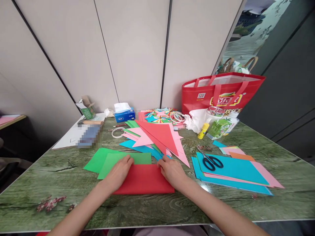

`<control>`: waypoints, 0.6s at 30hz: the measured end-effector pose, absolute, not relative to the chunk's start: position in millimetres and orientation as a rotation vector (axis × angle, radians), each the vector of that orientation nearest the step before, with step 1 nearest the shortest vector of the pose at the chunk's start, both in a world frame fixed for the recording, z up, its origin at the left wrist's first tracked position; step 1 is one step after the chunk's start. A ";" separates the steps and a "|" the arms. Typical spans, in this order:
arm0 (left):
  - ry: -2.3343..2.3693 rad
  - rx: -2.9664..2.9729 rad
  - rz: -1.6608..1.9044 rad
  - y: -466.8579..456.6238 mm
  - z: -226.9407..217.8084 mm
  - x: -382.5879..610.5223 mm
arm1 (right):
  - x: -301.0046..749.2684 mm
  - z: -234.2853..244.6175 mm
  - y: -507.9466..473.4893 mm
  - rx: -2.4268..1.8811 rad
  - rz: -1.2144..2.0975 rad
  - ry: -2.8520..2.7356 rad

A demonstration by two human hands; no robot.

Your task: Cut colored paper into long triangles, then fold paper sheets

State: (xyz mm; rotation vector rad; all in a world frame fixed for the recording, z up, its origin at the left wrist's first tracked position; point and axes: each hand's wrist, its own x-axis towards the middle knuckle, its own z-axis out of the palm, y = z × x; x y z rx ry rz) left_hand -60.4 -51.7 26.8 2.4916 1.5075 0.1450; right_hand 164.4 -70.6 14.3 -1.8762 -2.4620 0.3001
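Note:
A sheet of red paper (pixel 147 180), apparently folded, lies near the front of the table. At its upper left corner, my left hand (pixel 120 172) has its fingers closed on the far edge. My right hand (pixel 172 169) pinches the upper right corner. Sheets of green paper (pixel 140 158) lie under and behind my left hand. Just beyond both hands is a pile of cut paper triangles (pixel 157 134) in red, pink, green and blue. Both thumbs are partly hidden.
To the right, black-handled scissors (pixel 212 162) rest on blue and pink paper sheets (pixel 241 168). Behind them stand a yellow glue stick (pixel 203 131), a green box (pixel 218 128) and a red bag (pixel 221 91). A tissue box (pixel 124 114), tape roll (pixel 118 132) and hammer (pixel 91 122) lie farther left.

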 end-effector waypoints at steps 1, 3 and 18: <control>1.441 2.514 0.119 -50.6 26.4 -59.9 | 163.3 15.0 -69.5 -1.851 0.301 -2.500; 1.335 2.546 0.082 -48.3 26.3 -60.0 | 161.4 17.7 -67.3 -1.812 0.300 -2.567; 1.027 2.567 0.019 -51.3 36.6 -42.6 | 139.7 41.8 -49.1 -1.639 0.559 -2.928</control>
